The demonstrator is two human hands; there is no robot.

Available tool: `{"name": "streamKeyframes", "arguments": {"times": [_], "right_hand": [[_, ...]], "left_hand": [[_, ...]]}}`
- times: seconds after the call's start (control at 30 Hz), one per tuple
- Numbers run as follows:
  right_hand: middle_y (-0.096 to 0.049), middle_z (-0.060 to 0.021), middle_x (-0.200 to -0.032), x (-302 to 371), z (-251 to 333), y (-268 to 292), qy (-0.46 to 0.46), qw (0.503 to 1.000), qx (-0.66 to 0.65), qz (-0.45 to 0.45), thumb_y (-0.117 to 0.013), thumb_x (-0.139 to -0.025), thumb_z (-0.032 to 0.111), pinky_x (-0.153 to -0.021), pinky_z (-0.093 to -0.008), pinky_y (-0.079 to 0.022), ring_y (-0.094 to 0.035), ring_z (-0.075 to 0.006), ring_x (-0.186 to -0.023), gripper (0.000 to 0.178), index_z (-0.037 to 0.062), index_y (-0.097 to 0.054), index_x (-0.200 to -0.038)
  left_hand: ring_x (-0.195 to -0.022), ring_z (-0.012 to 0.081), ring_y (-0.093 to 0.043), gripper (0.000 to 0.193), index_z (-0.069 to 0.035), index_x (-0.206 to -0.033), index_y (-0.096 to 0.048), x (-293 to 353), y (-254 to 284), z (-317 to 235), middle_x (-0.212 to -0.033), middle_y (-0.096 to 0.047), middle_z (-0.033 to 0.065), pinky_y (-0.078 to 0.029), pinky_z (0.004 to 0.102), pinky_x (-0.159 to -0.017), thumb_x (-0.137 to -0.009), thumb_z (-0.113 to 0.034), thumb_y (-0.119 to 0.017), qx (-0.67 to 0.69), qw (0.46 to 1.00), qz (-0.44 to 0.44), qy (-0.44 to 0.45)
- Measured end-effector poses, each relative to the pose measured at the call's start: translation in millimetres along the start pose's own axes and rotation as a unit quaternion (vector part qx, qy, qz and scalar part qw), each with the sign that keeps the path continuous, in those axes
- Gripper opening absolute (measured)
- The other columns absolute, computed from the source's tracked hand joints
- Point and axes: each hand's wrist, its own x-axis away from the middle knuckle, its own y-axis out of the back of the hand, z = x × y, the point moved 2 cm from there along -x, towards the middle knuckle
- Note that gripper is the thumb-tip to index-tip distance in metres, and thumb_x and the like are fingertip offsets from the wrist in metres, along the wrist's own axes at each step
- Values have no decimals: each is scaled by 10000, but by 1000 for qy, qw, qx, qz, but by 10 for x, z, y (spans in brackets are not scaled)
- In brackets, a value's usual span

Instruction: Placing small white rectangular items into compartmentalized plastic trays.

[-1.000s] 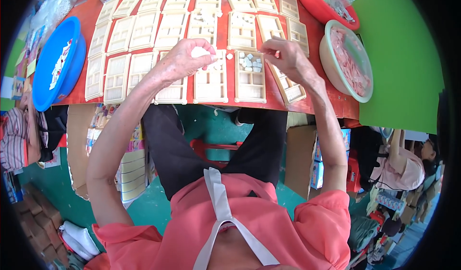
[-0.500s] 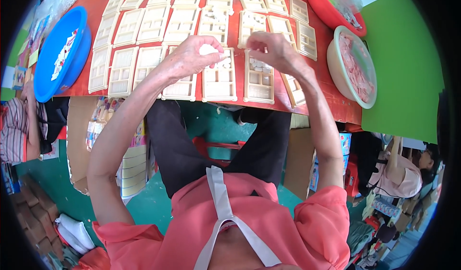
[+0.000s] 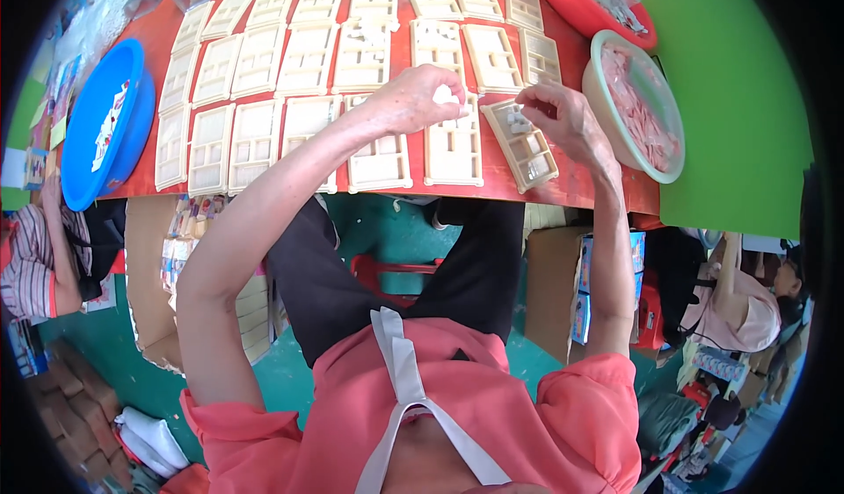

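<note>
My left hand is closed around a small bunch of white pieces. It hovers over the upper part of a cream compartment tray in the near row. To its right, my right hand has its fingertips pinched together above a tilted cream tray at the row's end. Several small white pieces lie in that tray's upper compartment, just beside the fingertips. Whether the pinch holds a piece is too small to tell.
Rows of similar trays cover the red table. A blue basin with small pieces stands at the left. A whitish basin of pink pieces and a red basin stand at the right. Open cartons flank my legs below.
Both hands have moved rightward along the near row, my right hand now over the end tray. That tray now has white pieces in its upper compartment. The view has shifted slightly too.
</note>
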Motion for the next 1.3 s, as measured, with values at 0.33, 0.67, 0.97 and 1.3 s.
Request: {"name": "streamKeyframes", "arguments": {"times": [0.33, 0.67, 0.97, 1.3], "right_hand": [[-605, -95, -824, 186, -181, -127, -27, 997, -66, 3, -639, -830, 102, -658, -283, -471, -566, -141, -715, 188, -35, -635, -959], [-592, -90, -793, -29, 123, -504, 101, 993, -56, -2, -678, -808, 106, -629, -323, -475, -566, -181, -666, 202, -2, -630, -972], [-608, -89, -823, -188, 241, -547, 64, 992, -111, -1, -672, -825, 96, -663, -290, -487, -593, -153, -712, 183, -14, -638, -967], [-585, -111, -781, 15, 500, -698, 146, 988, -42, 4, -660, -828, 109, -613, -340, -477, -600, -236, -678, 153, 5, -652, -940]], "left_hand": [[-1187, 283, -520, 427, -85, -1192, -598, -46, -6, 24, -1247, -576, 157, -389, 392, -1011, -874, -368, -622, -56, 998, 29, -9], [-516, 37, -458, 320, -80, -1011, -599, 16, 158, 35, -728, -577, 19, -355, 182, -425, -886, -371, -648, 193, 961, 29, 193], [-538, 27, -427, 336, -75, -1000, -547, 42, 131, 223, -786, -562, 13, -283, 155, -416, -861, -344, -693, 449, 874, 20, 186], [-597, 63, -486, 362, -58, -1027, -549, 11, 202, 286, -814, -575, 44, -340, 169, -451, -826, -291, -740, 568, 807, -22, 160]]}}
